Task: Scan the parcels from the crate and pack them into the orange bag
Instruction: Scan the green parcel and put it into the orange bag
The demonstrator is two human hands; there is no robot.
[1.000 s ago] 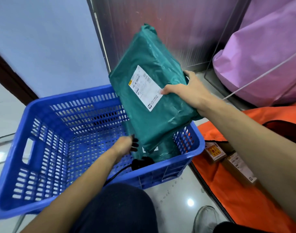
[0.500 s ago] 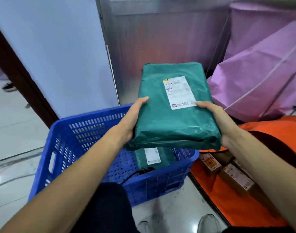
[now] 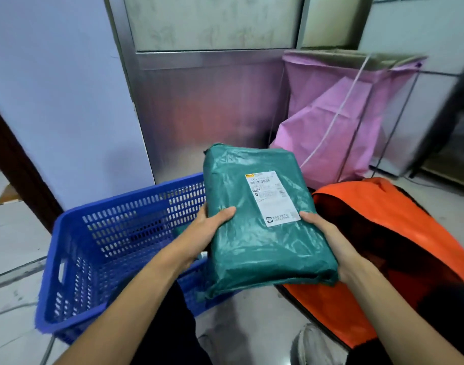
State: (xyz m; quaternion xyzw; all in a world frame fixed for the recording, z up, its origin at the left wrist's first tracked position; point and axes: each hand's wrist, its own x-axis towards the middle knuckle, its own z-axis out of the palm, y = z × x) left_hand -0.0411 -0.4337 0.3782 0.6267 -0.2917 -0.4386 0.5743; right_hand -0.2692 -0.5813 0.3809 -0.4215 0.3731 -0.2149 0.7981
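A green plastic-wrapped parcel [image 3: 254,233] with a white shipping label facing up is held in the air between both hands. My left hand [image 3: 205,231] grips its left edge, thumb on top. My right hand [image 3: 328,242] grips its right edge, thumb by the label's corner. The parcel hangs over the right end of the blue slatted crate [image 3: 115,238] and beside the orange bag [image 3: 378,206], whose dark opening faces me. The crate's inside is mostly hidden behind the parcel.
A pink bag [image 3: 338,122] hangs on a wire frame behind the orange bag. A metal door panel [image 3: 207,106] and a pale wall stand behind the crate. My shoe [image 3: 312,343] rests on the tiled floor below.
My left hand left the crate and took the parcel's left edge. The parcel turned label-up, then came lower and nearer to me, toward the orange bag; the view shifted right.
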